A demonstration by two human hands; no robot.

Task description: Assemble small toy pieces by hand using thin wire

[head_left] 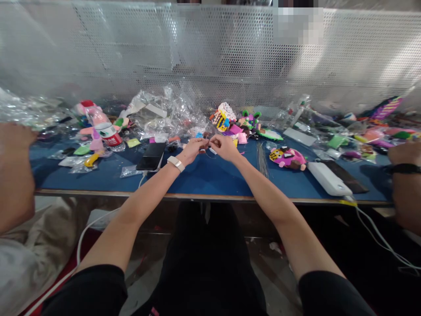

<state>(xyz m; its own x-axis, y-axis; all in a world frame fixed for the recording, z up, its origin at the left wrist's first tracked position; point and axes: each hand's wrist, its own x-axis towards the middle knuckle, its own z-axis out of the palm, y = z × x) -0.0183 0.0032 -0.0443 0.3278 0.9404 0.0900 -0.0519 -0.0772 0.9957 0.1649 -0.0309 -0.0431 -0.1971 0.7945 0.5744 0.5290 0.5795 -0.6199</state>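
My left hand point(193, 149) and my right hand point(222, 146) meet over the middle of the blue table point(204, 177). Both are pinched on a small piece with a thin ring or wire point(207, 150) between the fingertips; I cannot make out what it is. A pale watch point(176, 163) is on my left wrist. A black phone point(151, 156) lies just left of my left hand. Small pink and yellow foam pieces point(239, 134) lie just behind my right hand.
Crumpled clear bags point(167, 112) and colourful foam toys point(223, 117) crowd the back, before a perforated metal wall point(210, 52). A pink figure point(287, 157), thin rods point(262, 160) and a white power bank point(329, 178) lie right. Other people's arms point(13, 171) point(406, 180) flank me.
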